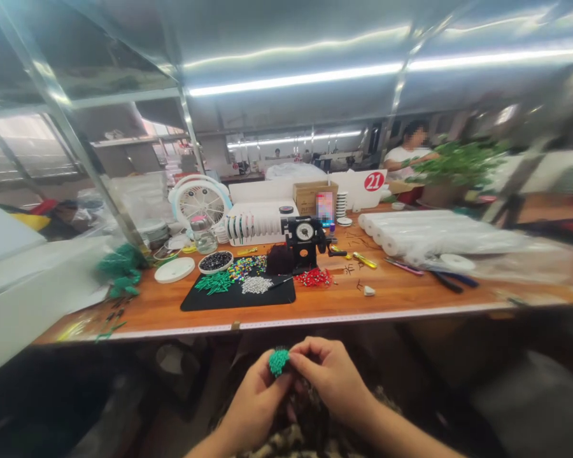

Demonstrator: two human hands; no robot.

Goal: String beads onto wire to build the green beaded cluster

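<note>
My left hand (pixel 258 391) and right hand (pixel 332 375) together pinching one green beaded bundle (pixel 279 362), held before the worktop (pixel 334 306), one black mat (pixel 286 298) and one fan (pixel 201 203) beyond.

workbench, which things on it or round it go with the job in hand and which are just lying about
Likely in the job:
green bunch, between left hand and right hand
green pieces on black mat

Probably just lying about:
white fan
white rolls
potted plant
</note>
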